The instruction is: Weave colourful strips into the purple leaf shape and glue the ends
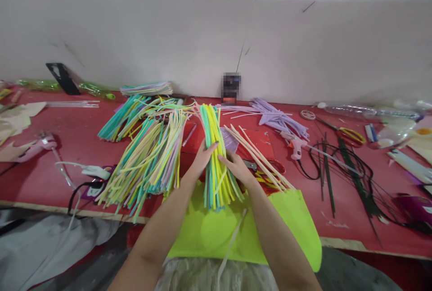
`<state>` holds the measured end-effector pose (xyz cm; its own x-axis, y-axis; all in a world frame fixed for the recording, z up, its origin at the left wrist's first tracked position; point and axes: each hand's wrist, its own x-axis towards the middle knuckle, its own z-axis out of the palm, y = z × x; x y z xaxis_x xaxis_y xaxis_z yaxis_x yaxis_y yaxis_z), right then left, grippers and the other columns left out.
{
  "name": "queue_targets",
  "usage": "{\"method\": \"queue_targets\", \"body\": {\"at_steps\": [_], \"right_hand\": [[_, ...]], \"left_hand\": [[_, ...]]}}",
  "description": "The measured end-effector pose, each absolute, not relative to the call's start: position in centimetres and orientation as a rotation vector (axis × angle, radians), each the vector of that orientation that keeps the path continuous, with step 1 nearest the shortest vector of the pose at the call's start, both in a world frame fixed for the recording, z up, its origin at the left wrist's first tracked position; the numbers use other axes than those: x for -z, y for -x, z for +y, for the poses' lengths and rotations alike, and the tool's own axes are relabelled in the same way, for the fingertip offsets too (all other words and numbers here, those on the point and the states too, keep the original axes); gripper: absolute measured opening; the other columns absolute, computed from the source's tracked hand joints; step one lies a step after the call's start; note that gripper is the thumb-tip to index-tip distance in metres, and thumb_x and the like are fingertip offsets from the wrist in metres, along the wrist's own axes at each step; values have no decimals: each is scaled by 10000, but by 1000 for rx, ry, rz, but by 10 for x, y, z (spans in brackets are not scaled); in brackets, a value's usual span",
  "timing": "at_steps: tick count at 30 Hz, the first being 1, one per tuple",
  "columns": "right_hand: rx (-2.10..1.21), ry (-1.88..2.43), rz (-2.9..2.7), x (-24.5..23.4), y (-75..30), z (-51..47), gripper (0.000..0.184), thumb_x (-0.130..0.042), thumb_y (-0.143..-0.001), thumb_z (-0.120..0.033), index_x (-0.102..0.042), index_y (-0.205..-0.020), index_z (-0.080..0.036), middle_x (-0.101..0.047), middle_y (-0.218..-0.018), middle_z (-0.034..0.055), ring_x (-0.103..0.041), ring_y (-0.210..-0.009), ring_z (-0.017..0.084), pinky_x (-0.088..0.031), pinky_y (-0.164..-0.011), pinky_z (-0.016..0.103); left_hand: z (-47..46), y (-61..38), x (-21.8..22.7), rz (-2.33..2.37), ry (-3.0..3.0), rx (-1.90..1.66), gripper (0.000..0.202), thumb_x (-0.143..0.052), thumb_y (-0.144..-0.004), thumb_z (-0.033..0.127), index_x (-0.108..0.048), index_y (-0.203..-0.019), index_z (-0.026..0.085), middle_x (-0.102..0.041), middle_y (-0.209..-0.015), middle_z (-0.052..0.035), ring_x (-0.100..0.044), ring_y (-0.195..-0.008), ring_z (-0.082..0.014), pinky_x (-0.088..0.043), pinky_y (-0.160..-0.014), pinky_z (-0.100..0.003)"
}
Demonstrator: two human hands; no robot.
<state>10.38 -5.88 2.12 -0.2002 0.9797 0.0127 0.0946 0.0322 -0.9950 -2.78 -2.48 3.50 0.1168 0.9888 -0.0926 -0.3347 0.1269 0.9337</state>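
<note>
A bundle of yellow, mint and pale pink pipe cleaners (216,183) stands between my hands, fanned out at its lower end. My left hand (203,156) is wrapped round its left side, the thumb across the front. From the right, my right hand (235,165) grips it, thumb also on the stems. Beneath lies a bright lime-green sheet (290,219) over the table edge and my lap. Just left is a large loose pile of mixed pastel pipe cleaners (145,165). Several peach pipe cleaners (259,156) lie slanted right of my right hand.
Purple pipe cleaners (280,117) lie at the back of the red table (337,214). A pink glue gun (297,147), yellow-handled scissors (351,135) and black cables are on the right. Another pink glue gun (40,144) and a white plug (96,172) are left. A white partition (168,34) stands behind.
</note>
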Motion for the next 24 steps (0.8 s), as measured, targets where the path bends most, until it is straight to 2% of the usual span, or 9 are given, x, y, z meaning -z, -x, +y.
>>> {"method": "queue_targets", "body": {"at_steps": [6,11,14,18,21,24], "right_hand": [[-1198,1223,-1421,-23,-108,-61,394,-527,-772,-482,-628,-958,-149,-665,-885,27,-591,-837,213,-454,-765,313],[-1345,1299,-1197,-32,-119,-65,352,-556,-753,-478,-637,-884,-162,-659,-759,19,-588,-687,181,-465,-666,290],[-1400,1336,-1087,-36,-123,-67,343,-579,-735,-476,-649,-872,-169,-659,-707,17,-598,-654,182,-467,-620,284],[-1376,1355,-1046,-38,-123,-68,328,-596,-725,-461,-661,-874,-177,-685,-792,27,-622,-752,204,-481,-692,297],[-1404,1292,-1129,-39,-120,-68,367,-549,-761,-492,-641,-932,-180,-688,-866,43,-626,-781,207,-490,-734,319],[-1349,1199,-1266,-36,-116,-66,414,-588,-738,-489,-581,-1028,-194,-670,-972,50,-622,-873,208,-485,-807,338]], "left_hand": [[-22,42,-42,957,-1078,-1069,305,-665,-580,181,-634,-881,148,-677,-865,-53,-609,-864,-227,-454,-784,-319],[-25,50,-49,957,-963,-1003,239,-590,-615,217,-629,-843,158,-654,-720,-14,-576,-593,-163,-446,-584,-278],[-25,49,-51,974,-907,-1044,218,-591,-591,222,-620,-800,165,-609,-621,18,-529,-506,-131,-421,-543,-257],[-21,48,-48,996,-886,-1107,164,-608,-551,198,-609,-711,161,-605,-627,12,-566,-602,-146,-427,-605,-248],[-19,47,-44,928,-932,-1133,269,-635,-547,166,-623,-816,163,-654,-772,-15,-605,-767,-181,-446,-738,-273],[-19,46,-38,896,-996,-1108,393,-681,-571,184,-602,-955,160,-658,-941,-56,-610,-871,-219,-454,-783,-317]]}}
